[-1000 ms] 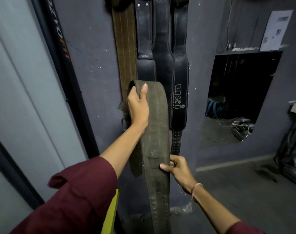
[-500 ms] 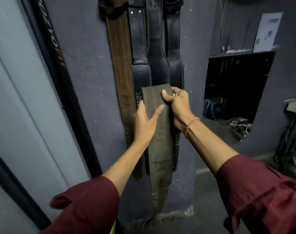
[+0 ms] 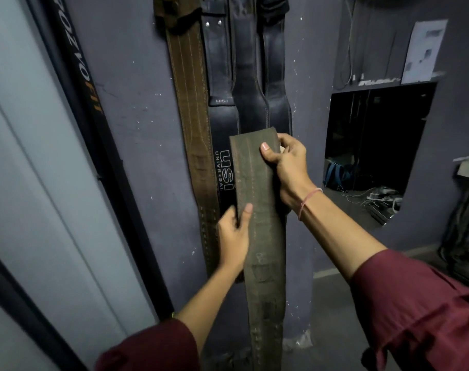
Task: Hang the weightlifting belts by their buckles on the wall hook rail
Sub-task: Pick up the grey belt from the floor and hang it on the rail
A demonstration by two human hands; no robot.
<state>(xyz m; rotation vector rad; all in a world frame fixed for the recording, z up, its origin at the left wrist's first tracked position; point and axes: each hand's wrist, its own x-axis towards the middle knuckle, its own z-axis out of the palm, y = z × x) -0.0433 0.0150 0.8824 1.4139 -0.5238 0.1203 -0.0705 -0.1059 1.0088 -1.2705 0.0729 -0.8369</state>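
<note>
I hold a worn olive-green weightlifting belt (image 3: pixel 263 236) upright in front of the wall. My right hand (image 3: pixel 287 167) grips its top end, thumb on the front. My left hand (image 3: pixel 234 231) pinches its left edge lower down. The belt's lower part hangs to the floor. Its buckle is hidden. Behind it, a brown belt (image 3: pixel 193 124) and black leather belts (image 3: pixel 244 76), one marked USI, hang on the dark wall. Their upper ends and the hook rail run out of the frame's top.
A light panel with a black frame strip (image 3: pixel 75 84) stands at the left. A dark wall opening (image 3: pixel 375 145) with cables and a blue bag lies to the right. Dark gear (image 3: pixel 466 231) sits at the far right by the floor.
My right hand rose from the belt's lower part to its top end. My left hand slid down from the top to the left edge. The fold at the top has flattened out.
</note>
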